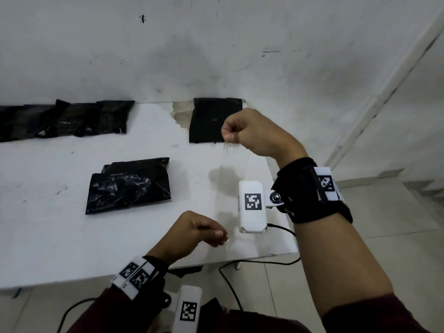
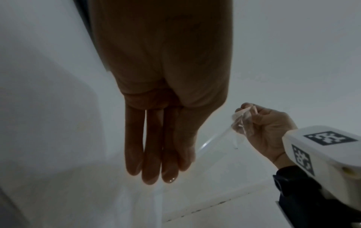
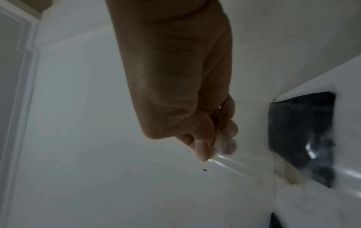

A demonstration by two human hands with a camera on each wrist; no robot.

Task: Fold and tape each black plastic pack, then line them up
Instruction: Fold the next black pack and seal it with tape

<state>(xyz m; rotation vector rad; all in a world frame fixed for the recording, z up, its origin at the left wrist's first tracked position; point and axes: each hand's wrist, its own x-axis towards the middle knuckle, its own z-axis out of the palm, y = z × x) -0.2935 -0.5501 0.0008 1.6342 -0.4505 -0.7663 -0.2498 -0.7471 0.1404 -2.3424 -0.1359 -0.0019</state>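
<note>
A strip of clear tape (image 1: 234, 179) is stretched in the air between my two hands, over the right part of the white table (image 1: 72, 236). My right hand (image 1: 230, 135) is raised and pinches the tape's upper end; the tape (image 3: 230, 163) runs off from its fingertips. My left hand (image 1: 221, 236) pinches the lower end near the front edge. A folded, crumpled black pack (image 1: 129, 186) lies in the middle, left of both hands. A flat black pack (image 1: 209, 121) lies at the back right, behind my right hand. Several black packs (image 1: 67, 121) sit in a row at the back left.
The table ends just right of my hands at its edge (image 1: 283, 212), with tiled floor beyond. Black cables (image 1: 230, 284) hang below the front edge. A wall stands right behind the table. A stained, peeled patch (image 1: 180, 114) marks the tabletop beside the flat pack.
</note>
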